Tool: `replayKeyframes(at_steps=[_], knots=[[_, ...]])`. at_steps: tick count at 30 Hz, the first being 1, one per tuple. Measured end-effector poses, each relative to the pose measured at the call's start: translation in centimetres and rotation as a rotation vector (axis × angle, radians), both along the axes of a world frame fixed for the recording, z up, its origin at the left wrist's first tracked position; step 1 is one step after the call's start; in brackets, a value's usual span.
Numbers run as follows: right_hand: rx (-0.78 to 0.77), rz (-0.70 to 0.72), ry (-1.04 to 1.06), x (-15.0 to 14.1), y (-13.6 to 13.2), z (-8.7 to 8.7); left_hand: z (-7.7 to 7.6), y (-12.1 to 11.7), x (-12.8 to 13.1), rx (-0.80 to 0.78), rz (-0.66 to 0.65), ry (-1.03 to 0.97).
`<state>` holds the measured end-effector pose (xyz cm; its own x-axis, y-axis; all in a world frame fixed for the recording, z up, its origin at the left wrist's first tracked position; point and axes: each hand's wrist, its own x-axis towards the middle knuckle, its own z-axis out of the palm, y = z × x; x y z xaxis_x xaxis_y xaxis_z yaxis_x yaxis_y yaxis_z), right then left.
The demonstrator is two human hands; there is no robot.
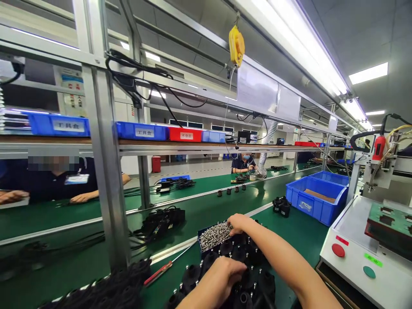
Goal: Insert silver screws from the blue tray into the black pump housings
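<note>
My right hand reaches to the right end of a dark blue tray filled with loose silver screws. Its bent fingertips touch the screws, pinched together; what lies between them is hidden. Closer to me, my left hand is over a group of black round plastic parts, fingers curled and closed. Whatever it holds is hidden from view. Small silver screws stand upright in and between these parts, one right by the left fingertips.
A red-handled screwdriver lies left of the parts. Black cables and more black parts lie beyond and left. Blue bins and a machine with buttons stand right. A metal post rises at left; co-workers sit across.
</note>
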<state>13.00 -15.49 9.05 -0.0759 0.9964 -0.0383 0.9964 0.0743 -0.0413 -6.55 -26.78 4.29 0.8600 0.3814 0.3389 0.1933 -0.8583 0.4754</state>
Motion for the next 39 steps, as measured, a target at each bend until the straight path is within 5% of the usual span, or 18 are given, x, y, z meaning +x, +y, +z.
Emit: replayKeyframes(at_steps=[6, 12, 20, 25, 32, 39], knots=[[0.014, -0.011, 0.127, 1.1, 0.7, -0.9, 1.9, 3.4, -1.7, -0.37, 0.124, -0.362], [0.179, -0.051, 0.24, 1.4, 0.4, -1.0, 1.5, 7.5, -2.4, -0.885, 0.183, -0.695], [0.349, -0.057, 0.402, 1.0, -0.4, -0.2, 3.3, 6.4, -2.3, -1.353, 0.263, -0.867], [0.493, 0.075, 0.552, -1.5, -3.4, 1.1, 4.0, 5.5, -2.0, -1.413, 0.336, -0.922], [0.652, 0.28, 0.635, -4.1, -12.9, 0.5, 2.8, 3.5, -1.3, -1.325, -0.015, -0.759], [0.738, 0.218, 0.755, -2.6, -22.0, -0.9, 2.0, -0.6, -0.5, -0.977, -0.081, -0.448]])
